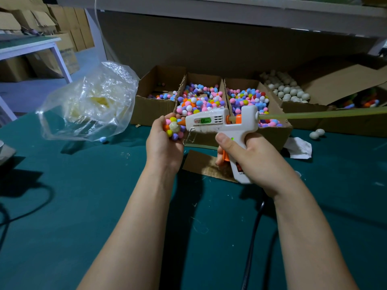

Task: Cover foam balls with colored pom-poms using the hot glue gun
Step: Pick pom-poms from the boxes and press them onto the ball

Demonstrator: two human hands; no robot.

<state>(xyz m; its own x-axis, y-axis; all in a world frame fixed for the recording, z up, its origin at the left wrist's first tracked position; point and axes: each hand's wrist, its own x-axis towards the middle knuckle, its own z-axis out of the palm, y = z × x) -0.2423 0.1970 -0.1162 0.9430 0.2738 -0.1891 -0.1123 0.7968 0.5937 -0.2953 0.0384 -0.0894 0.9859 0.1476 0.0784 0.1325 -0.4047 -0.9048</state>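
Note:
My left hand [162, 143] holds a foam ball [174, 127] partly covered with colored pom-poms, a bare cream patch facing right. My right hand [249, 155] grips the handle of a white hot glue gun [219, 122], with a finger on its orange trigger. The gun's orange nozzle touches the bare patch of the ball. A long glue stick [322, 114] juts out of the gun's back to the right. Cardboard boxes of loose pom-poms [201, 99] stand just behind the hands.
A box of bare white foam balls [289, 91] sits at the back right, two loose balls [317, 133] on the green table [83, 195]. A crumpled clear plastic bag [90, 103] lies left. A cardboard scrap [203, 164] is under the gun. A black cord [255, 237] runs toward me.

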